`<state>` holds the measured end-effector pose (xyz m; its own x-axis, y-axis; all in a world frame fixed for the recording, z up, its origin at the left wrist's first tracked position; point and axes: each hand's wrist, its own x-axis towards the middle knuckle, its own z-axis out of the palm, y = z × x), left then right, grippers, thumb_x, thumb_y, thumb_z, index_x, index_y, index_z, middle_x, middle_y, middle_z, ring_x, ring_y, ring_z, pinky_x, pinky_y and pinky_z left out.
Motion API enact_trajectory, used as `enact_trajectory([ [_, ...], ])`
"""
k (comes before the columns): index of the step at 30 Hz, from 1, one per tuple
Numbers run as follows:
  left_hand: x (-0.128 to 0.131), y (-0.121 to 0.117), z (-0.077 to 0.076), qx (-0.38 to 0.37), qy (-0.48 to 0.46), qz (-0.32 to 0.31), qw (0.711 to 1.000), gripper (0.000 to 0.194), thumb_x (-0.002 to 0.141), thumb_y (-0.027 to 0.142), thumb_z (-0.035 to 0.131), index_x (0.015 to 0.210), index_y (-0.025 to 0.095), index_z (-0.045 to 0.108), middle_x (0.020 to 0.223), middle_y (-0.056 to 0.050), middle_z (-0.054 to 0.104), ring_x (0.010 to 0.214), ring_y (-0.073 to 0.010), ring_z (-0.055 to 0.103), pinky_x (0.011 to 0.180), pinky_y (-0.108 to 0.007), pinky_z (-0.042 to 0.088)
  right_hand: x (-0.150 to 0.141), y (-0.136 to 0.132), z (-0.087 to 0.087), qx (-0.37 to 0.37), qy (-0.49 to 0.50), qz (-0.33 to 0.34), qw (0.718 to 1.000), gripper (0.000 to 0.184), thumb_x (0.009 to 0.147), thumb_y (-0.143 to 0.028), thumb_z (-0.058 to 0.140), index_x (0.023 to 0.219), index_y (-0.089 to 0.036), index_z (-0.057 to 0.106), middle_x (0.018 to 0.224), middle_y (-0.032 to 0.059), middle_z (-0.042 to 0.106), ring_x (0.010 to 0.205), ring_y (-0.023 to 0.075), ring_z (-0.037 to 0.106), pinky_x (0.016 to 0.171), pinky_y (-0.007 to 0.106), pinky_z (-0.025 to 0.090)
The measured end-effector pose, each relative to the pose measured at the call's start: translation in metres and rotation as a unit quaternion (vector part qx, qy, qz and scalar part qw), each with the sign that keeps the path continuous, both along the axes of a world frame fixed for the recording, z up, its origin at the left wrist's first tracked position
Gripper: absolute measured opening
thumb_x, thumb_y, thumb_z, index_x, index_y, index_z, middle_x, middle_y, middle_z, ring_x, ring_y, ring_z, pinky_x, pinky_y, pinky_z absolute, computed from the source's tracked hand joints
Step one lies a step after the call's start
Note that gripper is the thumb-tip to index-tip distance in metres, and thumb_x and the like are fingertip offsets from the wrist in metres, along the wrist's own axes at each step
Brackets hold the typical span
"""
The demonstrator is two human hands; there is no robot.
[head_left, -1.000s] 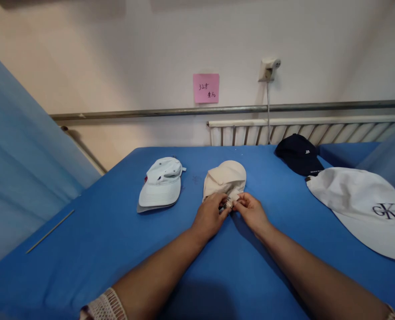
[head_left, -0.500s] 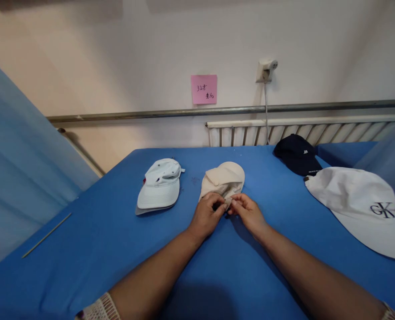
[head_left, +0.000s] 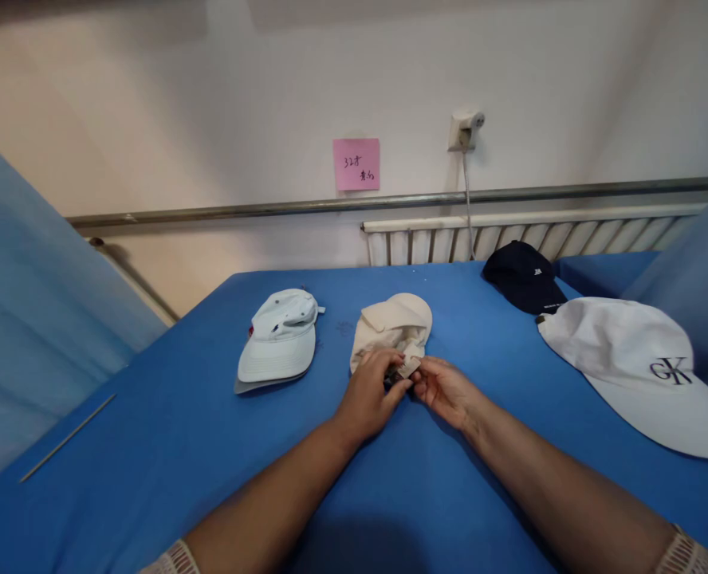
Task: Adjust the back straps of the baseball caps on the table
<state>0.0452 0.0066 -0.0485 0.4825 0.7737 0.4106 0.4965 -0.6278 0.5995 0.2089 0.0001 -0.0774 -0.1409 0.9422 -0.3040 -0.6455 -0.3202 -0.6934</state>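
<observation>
A beige cap (head_left: 390, 320) lies at the middle of the blue-covered surface, its brim pointing away from me. My left hand (head_left: 373, 392) is closed on the near edge of this cap, thumb and fingers curled around its strap area. From the right, my right hand (head_left: 446, 389) pinches the cap's strap (head_left: 409, 367) between thumb and fingers. Something dark shows beneath the strap between both hands; I cannot make out what it is. The cap's near edge is partly hidden by my fingers.
To the left lies a pale mint cap (head_left: 279, 339), with a thin stick (head_left: 68, 438) nearer the left edge. A navy cap (head_left: 522, 275) and a large white cap (head_left: 626, 351) lie at right. Behind are a radiator (head_left: 426, 245) and a metal rail (head_left: 258, 210). Curtains (head_left: 37, 319) hang at the sides.
My right hand has turned, and the strap is now lifted and tilted more between my hands. The view has shifted slightly; the other caps have stayed in place.
</observation>
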Motion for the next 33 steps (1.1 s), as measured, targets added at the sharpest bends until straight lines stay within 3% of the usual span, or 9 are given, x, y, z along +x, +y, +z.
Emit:
enact_trajectory([
  [2, 0.001, -0.001, 0.000, 0.034, 0.026, 0.000, 0.999, 0.035, 0.078, 0.018, 0.066, 0.111, 0.019, 0.055, 0.118, -0.009, 0.061, 0.113, -0.0237, 0.053, 0.099, -0.041, 0.042, 0.000, -0.001, 0.002, 0.018, -0.028, -0.004, 0.999, 0.020, 0.068, -0.029, 0.076, 0.080, -0.017, 0.065, 0.071, 0.0015, 0.066, 0.054, 0.0100, 0.055, 0.048, 0.021, 0.042],
  [6, -0.001, 0.001, 0.001, 0.056, 0.025, 0.024, 0.998, 0.026, 0.086, 0.017, 0.056, 0.112, 0.019, 0.057, 0.118, -0.011, 0.061, 0.112, -0.0222, 0.056, 0.097, -0.038, 0.044, -0.002, -0.005, 0.004, 0.088, -0.101, -0.023, 0.991, 0.029, 0.071, -0.043, 0.073, 0.079, -0.017, 0.066, 0.077, 0.0041, 0.068, 0.059, 0.0117, 0.057, 0.050, 0.022, 0.041],
  [8, -0.004, 0.004, 0.002, 0.042, 0.003, 0.051, 0.998, 0.030, 0.088, 0.020, 0.054, 0.118, 0.020, 0.055, 0.117, -0.010, 0.063, 0.109, -0.0213, 0.059, 0.095, -0.037, 0.047, -0.004, -0.005, 0.002, 0.144, -0.182, -0.056, 0.971, 0.029, 0.073, -0.045, 0.071, 0.078, -0.017, 0.066, 0.075, 0.0044, 0.067, 0.059, 0.0127, 0.056, 0.052, 0.024, 0.041],
  [11, -0.008, 0.009, 0.001, -0.004, -0.041, 0.086, 0.995, 0.035, 0.088, 0.027, 0.057, 0.123, 0.020, 0.053, 0.117, -0.009, 0.066, 0.105, -0.0207, 0.063, 0.093, -0.036, 0.049, -0.005, -0.002, -0.005, 0.215, -0.316, -0.101, 0.919, 0.020, 0.076, -0.037, 0.067, 0.085, -0.020, 0.065, 0.071, 0.0015, 0.064, 0.061, 0.0135, 0.056, 0.057, 0.026, 0.044],
  [13, -0.010, 0.012, 0.000, -0.034, -0.054, 0.095, 0.993, 0.031, 0.090, 0.031, 0.055, 0.119, 0.019, 0.057, 0.112, -0.008, 0.069, 0.101, -0.0204, 0.065, 0.089, -0.035, 0.051, -0.005, 0.000, -0.010, 0.264, -0.387, -0.116, 0.876, 0.016, 0.078, -0.030, 0.064, 0.092, -0.022, 0.063, 0.084, 0.0026, 0.065, 0.065, 0.0137, 0.057, 0.062, 0.028, 0.047],
  [16, -0.011, 0.014, 0.000, -0.052, -0.051, 0.103, 0.992, 0.026, 0.093, 0.033, 0.048, 0.111, 0.019, 0.062, 0.103, -0.006, 0.071, 0.093, -0.0195, 0.067, 0.084, -0.033, 0.052, -0.006, 0.001, -0.013, 0.338, -0.474, -0.112, 0.805, 0.019, 0.079, -0.021, 0.059, 0.098, -0.023, 0.059, 0.109, 0.0066, 0.059, 0.072, 0.0140, 0.059, 0.067, 0.031, 0.051],
  [20, -0.011, 0.013, 0.001, -0.062, -0.043, 0.085, 0.994, 0.026, 0.094, 0.033, 0.046, 0.108, 0.020, 0.064, 0.099, -0.004, 0.072, 0.091, -0.0180, 0.066, 0.082, -0.030, 0.050, -0.009, 0.001, -0.009, 0.365, -0.569, -0.102, 0.730, 0.029, 0.079, -0.016, 0.058, 0.106, -0.022, 0.053, 0.111, 0.0089, 0.054, 0.072, 0.0154, 0.059, 0.072, 0.035, 0.052],
  [24, -0.010, 0.012, 0.001, -0.071, -0.032, 0.058, 0.995, 0.026, 0.095, 0.033, 0.046, 0.108, 0.020, 0.064, 0.098, -0.003, 0.072, 0.089, -0.0171, 0.065, 0.082, -0.029, 0.049, -0.010, 0.002, -0.003, 0.387, -0.618, -0.115, 0.675, 0.027, 0.081, -0.015, 0.055, 0.108, -0.020, 0.050, 0.112, 0.0114, 0.054, 0.078, 0.0182, 0.059, 0.074, 0.035, 0.051],
  [33, -0.013, 0.014, -0.001, -0.061, -0.016, 0.042, 0.997, 0.026, 0.092, 0.029, 0.051, 0.113, 0.021, 0.064, 0.106, -0.005, 0.071, 0.095, -0.0199, 0.064, 0.088, -0.033, 0.049, -0.006, 0.003, 0.002, 0.422, -0.690, -0.084, 0.583, 0.031, 0.087, -0.013, 0.045, 0.116, -0.020, 0.054, 0.111, 0.0121, 0.061, 0.099, 0.0237, 0.060, 0.081, 0.035, 0.050],
])
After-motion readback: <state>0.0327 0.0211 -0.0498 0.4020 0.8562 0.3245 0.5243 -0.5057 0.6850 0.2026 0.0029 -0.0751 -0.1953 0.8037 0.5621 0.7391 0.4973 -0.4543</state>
